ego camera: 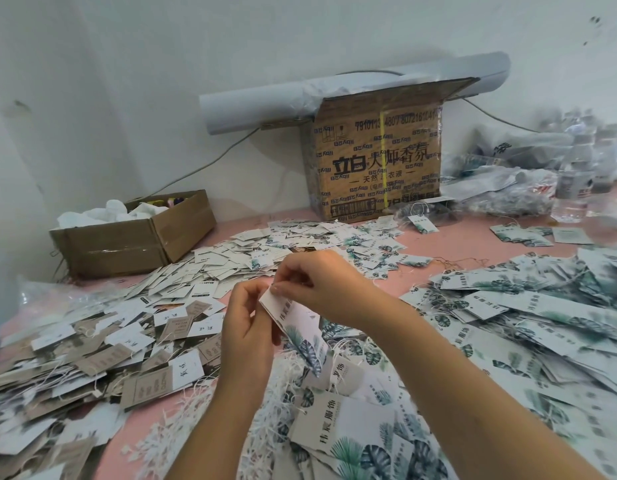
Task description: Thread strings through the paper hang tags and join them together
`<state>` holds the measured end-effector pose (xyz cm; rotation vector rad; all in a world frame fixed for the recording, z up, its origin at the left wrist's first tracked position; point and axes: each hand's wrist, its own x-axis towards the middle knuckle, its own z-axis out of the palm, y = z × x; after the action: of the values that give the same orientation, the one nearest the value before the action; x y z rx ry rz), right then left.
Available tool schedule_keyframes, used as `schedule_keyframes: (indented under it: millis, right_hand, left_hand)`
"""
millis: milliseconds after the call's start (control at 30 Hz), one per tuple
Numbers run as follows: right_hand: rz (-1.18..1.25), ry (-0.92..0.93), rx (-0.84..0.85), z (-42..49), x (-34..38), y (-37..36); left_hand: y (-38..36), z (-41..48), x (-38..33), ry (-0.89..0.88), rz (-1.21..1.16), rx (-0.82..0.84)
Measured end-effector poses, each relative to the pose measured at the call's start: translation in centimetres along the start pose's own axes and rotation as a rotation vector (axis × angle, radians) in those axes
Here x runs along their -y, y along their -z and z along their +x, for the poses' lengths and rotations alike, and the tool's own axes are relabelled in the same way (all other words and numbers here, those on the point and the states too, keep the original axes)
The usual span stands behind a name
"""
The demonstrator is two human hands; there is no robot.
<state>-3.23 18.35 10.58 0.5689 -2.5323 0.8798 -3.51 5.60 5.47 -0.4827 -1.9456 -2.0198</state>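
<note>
a heap of leaf-print hang tags [352, 434] is lying at the near edge of the pink desk [473, 233], mixed with loose white strings [272, 393]; both bare forearms are reaching over it toward the middle; the left hand [246, 327] is grasping one leaf-print tag [300, 327], its fingers curling round the tag's left edge and keeping it tilted above the heap, clear of the desk; the right hand [321, 278] is pinching at the top corner of that same tag between thumb and forefinger, the other fingers bending loosely; whether a string is sitting between those fingertips is too small to tell; to the left a wide spread of grey-brown and white tags [92, 358] is covering the desk, with thin strings trailing among them; beyond the hands smaller white tags [300, 237] are fanning out toward the far side; on the right a thick drift of strung leaf-print tags [525, 306] is piling up; at the far left a small open cardboard box [134, 237] is sitting against the wall, holding white items; a larger printed carton [376, 161] is standing at the far middle, with a pale paper roll [258, 102] lying behind its open flap; clear plastic bottles [573, 174] and crumpled bags are crowding the far right corner.
</note>
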Motion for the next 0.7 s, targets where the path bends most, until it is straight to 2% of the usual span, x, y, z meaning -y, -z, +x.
schedule_keyframes:
  millis: [100,200,333,500,600,700]
  right_hand:
    - [0.019,-0.024,0.022,0.1,-0.2,0.1]
    - [0.029,-0.077,0.026,0.0,-1.0,0.5]
    - [0.02,-0.172,0.0,-0.1,-2.1,1.6]
    - [0.087,-0.232,-0.06,-0.3,-2.7,2.4]
    - [0.118,-0.265,-0.088,-0.3,-2.9,2.7]
    - [0.255,-0.284,-0.134,-0.3,-2.9,2.8]
  left_hand:
    - [0.0,0.2,-0.2,0.118,-0.078,-0.032]
    - [0.2,0.7,-0.6,0.288,-0.343,-0.103]
    - [1.3,1.6,-0.9,0.386,-0.639,-0.212]
    - [1.9,2.0,-1.2,0.487,-0.888,-0.235]
    - [2.2,2.1,-1.2,0.491,-0.963,-0.275]
    - [2.2,2.1,-1.1,0.449,-0.881,-0.311]
